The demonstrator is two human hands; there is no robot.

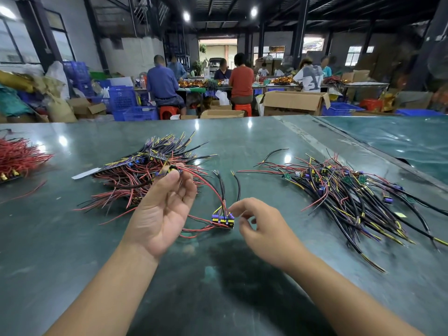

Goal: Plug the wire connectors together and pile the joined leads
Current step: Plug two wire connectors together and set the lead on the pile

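Green, glossy surface (242,146) carrying three wire heaps plus a small work group between the hands.

Left hand (162,209): raised palm-up above the surface, thumb and fingertips pinching a small yellow-and-black connector (172,169) with red leads trailing down to the right. Held high, probably to keep the mating face visible and the leads untangled from the heap behind.

Right hand (261,226): low, just beside a cluster of blue-and-yellow connectors (223,220) lying on the surface. Fingers loosely curled, forefinger tip touching or nearly touching the cluster; holding nothing as far as visible. Likely about to pick out the mate for the held connector.

Left heap (145,173): red, black and purple-yellow leads, stacked behind the left hand. Right heap (351,190): black, yellow and red leads with blue connectors and small green boards, well apart from the right hand. Cannot tell which heap is feed stock and which is the joined pile. Separate bundle of red wires (19,158) at far left edge.

Containers, all off the surface in the background: open cardboard box (294,103), contents hidden; blue plastic crates (126,103), contents not discernible.

Judgement: joining step in hand, plug not yet made.
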